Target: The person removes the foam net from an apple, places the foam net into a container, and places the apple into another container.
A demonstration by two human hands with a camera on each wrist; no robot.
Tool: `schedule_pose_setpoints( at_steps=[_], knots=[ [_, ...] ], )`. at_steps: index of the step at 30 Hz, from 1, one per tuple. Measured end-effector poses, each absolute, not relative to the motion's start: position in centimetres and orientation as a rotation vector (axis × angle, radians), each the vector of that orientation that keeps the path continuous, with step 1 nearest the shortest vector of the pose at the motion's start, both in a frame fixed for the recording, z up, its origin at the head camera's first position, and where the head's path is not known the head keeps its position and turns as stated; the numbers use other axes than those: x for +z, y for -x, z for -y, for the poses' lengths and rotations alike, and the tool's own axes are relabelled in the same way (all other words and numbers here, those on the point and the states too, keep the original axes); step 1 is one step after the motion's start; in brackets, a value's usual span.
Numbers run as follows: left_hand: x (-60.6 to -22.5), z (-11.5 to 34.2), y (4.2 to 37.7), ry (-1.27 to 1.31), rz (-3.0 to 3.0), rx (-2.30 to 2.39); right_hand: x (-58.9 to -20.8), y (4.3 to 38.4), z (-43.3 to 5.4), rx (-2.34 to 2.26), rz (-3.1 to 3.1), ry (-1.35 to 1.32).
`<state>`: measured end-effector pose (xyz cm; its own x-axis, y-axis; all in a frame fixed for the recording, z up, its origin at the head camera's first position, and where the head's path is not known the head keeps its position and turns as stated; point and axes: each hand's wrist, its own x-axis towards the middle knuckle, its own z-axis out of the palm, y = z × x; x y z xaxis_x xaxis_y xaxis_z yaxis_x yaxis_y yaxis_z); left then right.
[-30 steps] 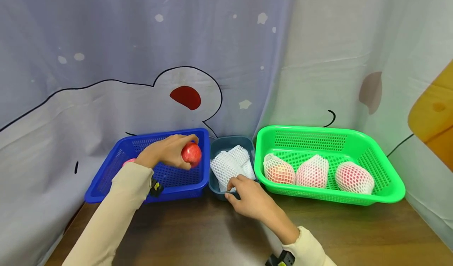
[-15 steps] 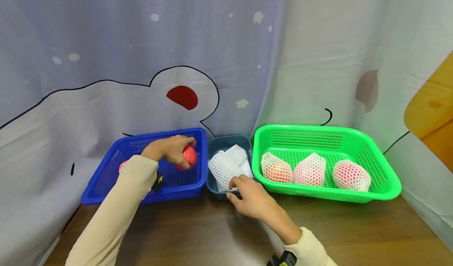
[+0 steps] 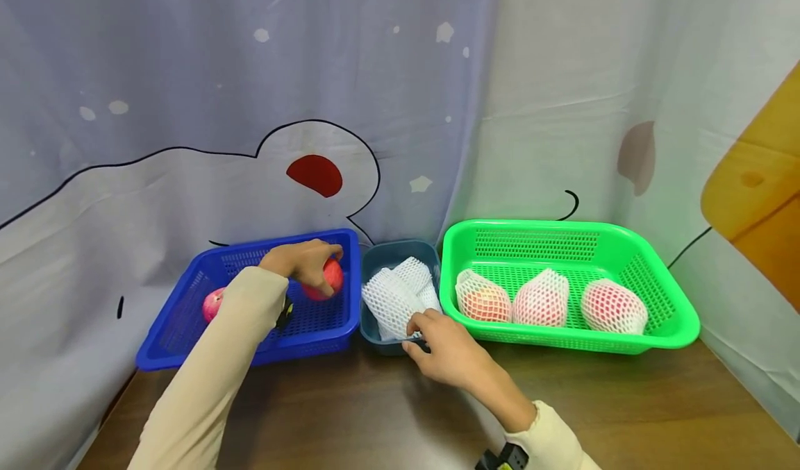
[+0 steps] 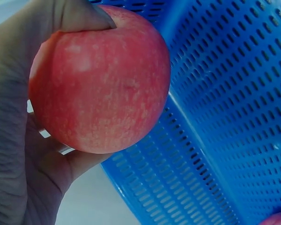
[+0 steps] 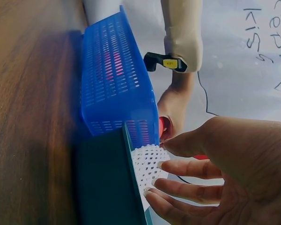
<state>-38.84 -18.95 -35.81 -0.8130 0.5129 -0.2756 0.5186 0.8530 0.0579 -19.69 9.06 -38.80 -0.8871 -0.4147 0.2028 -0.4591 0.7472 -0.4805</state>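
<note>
My left hand (image 3: 306,265) grips a red apple (image 4: 103,84) over the right part of the blue basket (image 3: 350,317), thumb on top and fingers round its far side. A second apple (image 3: 213,304) lies at the basket's left, partly behind the sleeve. My right hand (image 3: 446,345) is at the front rim of a small dark teal bin (image 3: 375,338). Its fingers are loosely bent, thumb apart, with fingertips close to the white foam net sleeves (image 3: 394,303) in the bin. In the right wrist view one net sleeve (image 5: 147,164) shows just past the fingertips.
At the right stands a green basket (image 3: 678,317) with three net-wrapped fruits (image 3: 541,300) in it. All three containers stand side by side along the back of the brown wooden table (image 3: 350,414). A printed curtain (image 3: 250,95) hangs right behind them.
My left hand has moved slightly left and turned with the apple, and more of the second apple shows. My right hand stays at the teal bin. The head view has shifted a little.
</note>
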Motion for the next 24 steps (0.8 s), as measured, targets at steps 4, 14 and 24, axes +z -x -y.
schedule_pose_setpoints(
  at_steps=[4,14,24],
  knots=[
    [-35.8,18.5,39.3,-0.804,-2.729,-0.037,-38.9,19.5,-9.2,0.817,2.850,-0.721],
    [-36.2,17.8,40.3,-0.759,-2.691,-0.083,-39.1,19.4,-9.5,0.800,2.836,-0.744],
    [-36.9,18.1,40.7,-0.776,-2.675,-0.092,-39.3,19.2,-9.7,0.786,2.846,-0.743]
  ],
)
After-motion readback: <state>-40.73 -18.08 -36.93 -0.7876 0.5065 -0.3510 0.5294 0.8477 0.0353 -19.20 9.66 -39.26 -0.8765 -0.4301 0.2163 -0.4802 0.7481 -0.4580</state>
